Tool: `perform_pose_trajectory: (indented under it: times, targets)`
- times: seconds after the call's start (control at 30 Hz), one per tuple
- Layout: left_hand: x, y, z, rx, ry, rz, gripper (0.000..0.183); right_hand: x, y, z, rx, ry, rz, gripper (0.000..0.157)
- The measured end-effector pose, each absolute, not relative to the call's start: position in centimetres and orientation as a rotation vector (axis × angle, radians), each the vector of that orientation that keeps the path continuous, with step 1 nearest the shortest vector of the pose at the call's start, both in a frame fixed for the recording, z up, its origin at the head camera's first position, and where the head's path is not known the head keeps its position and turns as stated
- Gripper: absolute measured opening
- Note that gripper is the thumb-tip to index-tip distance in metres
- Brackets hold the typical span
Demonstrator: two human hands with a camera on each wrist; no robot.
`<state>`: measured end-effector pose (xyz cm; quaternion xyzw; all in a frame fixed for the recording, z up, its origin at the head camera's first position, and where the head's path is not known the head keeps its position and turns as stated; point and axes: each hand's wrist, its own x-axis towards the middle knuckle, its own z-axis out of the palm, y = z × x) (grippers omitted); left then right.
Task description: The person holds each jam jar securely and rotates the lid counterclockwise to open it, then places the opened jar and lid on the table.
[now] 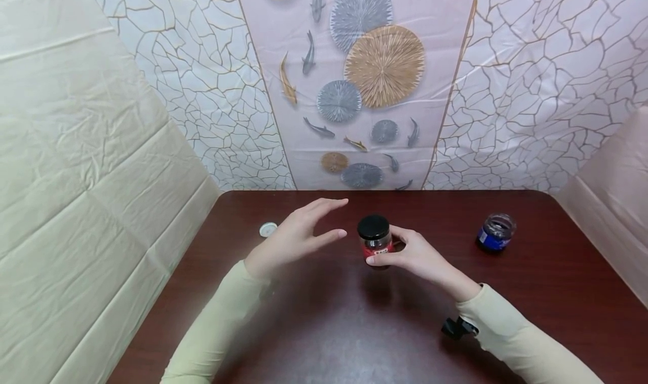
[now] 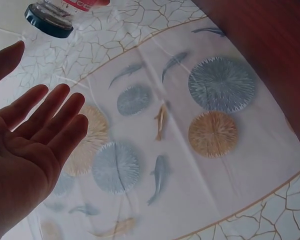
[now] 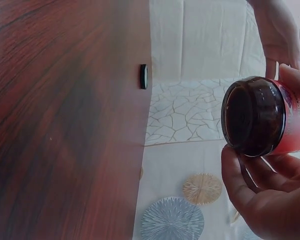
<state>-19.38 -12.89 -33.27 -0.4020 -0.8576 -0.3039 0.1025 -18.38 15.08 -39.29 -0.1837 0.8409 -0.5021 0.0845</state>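
My right hand (image 1: 417, 254) grips a glass jar (image 1: 376, 243) with a black lid and a red label, its thumb across the front. The jar is held upright above the table, and its dark base (image 3: 245, 117) shows in the right wrist view. To the left of the jar my left hand (image 1: 298, 235) hovers with fingers stretched and thumb apart, holding nothing. In the left wrist view the left palm (image 2: 27, 160) faces up and the lidded end of the jar (image 2: 49, 21) sits just beyond the fingertips.
A second glass jar (image 1: 496, 233) with a blue label and no lid stands at the right on the dark red table (image 1: 324, 328). A round lid (image 1: 268, 229), pale side up, lies behind the left wrist. Patterned cloth (image 1: 354, 148) hangs along the table's back edge.
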Motion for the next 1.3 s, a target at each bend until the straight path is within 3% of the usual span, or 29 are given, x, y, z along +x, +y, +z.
perform_pose_trajectory:
  times: [1.3]
  targets:
    - [-18.3, -11.2, -32.8, -1.338, -2.583, -0.805, 0.061, -16.9, 14.1, -39.3, -0.736, 2.489, -1.482, 0.049]
